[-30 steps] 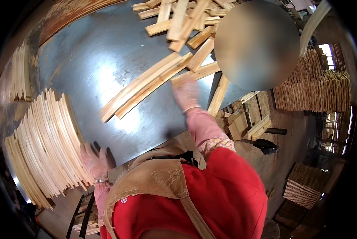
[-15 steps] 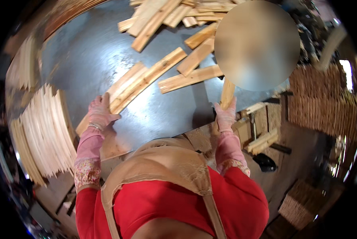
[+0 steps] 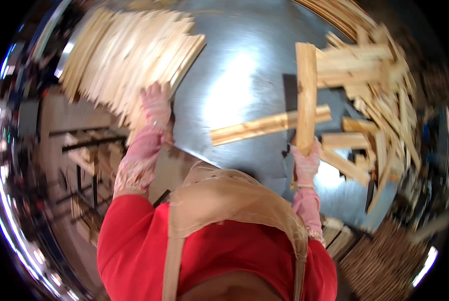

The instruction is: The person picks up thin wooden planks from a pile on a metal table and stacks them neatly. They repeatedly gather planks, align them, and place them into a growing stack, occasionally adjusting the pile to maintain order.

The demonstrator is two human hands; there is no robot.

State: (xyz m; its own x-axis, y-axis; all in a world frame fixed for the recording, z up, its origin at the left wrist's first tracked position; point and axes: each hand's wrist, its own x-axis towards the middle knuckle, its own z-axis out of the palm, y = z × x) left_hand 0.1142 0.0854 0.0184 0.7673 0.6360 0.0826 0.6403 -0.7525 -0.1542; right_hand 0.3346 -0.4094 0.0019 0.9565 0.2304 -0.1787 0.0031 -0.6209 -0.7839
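My left hand (image 3: 156,106), in a pale pink glove, rests against the near end of a packed row of pale boards (image 3: 134,55) at the left. Its fingers look extended along the end board, slightly blurred. My right hand (image 3: 306,163), gloved alike, is closed round the lower end of a short wooden board (image 3: 306,90) that points away from me. Past that board's left side, another narrow board (image 3: 254,128) lies slantwise on the grey metal tabletop (image 3: 194,118); the held board covers part of it.
A jumbled heap of loose boards (image 3: 380,113) spreads over the right side of the tabletop. Several pieces of wood (image 3: 86,150) sit on a dark frame below at the left. A brown ridged stack (image 3: 380,258) stands at the lower right.
The view has swung left, bringing the row of boards nearer the middle. My left hand has gone from a loose board on the tabletop to the row; my right hand still grips its board.
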